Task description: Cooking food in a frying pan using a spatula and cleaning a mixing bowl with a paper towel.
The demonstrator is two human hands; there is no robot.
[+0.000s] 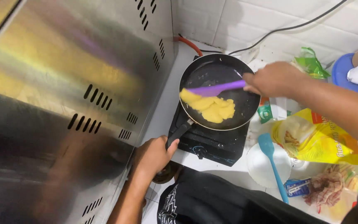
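Black pan (224,79) sits on a small black burner (212,143) at the back of a crowded white worktop (162,108), tight against a tall steel panel (63,103). Left hand (153,155) is closed round the pan handle (179,132), steadying it. Right hand (272,79) is closed on a purple spatula (216,88), reaching in from the right; the blade lies on the near-left part of the pan, touching a yellow mass of egg (210,108). Egg is lumped toward the handle side, the rest of the pan bare and dark. To the right: blue spatula (272,164) lying across a white bowl (262,168), yellow bag (320,139), green bag (311,62), other packets too small to tell. Risks, as judged: egg lies close to the near rim, so a firm push toward the handle could send it over onto the burner. Burner is small and near the worktop edge; a tug on the handle could slide the pan off it. The bags lie near the heat and the right forearm passes above them.
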